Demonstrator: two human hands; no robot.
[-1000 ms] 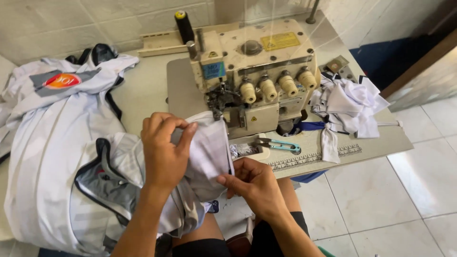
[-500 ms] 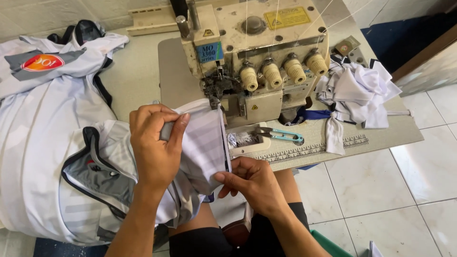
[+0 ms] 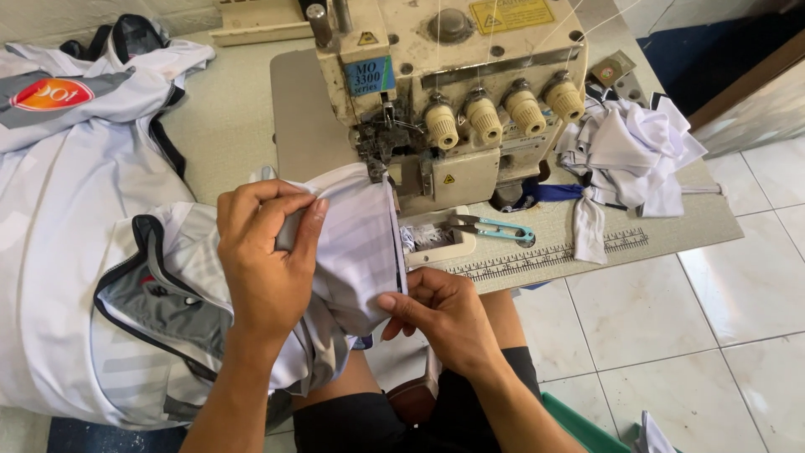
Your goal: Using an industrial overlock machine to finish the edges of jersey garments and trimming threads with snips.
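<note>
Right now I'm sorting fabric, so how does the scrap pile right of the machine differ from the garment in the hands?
The scrap pile lies loose and crumpled on the table, untouched; the garment is pinched flat by left hand and right hand at the machine. The garment shows faint stripes; the scraps look plain. Both are white.

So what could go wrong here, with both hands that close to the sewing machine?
The left hand grips the white striped fabric right beside the needle area, so fingers could stray into the stitching. The right hand pinches only the lower edge, so the seam might slip and run crooked. The blue thread snips lie near the table edge and could get knocked off.
</note>
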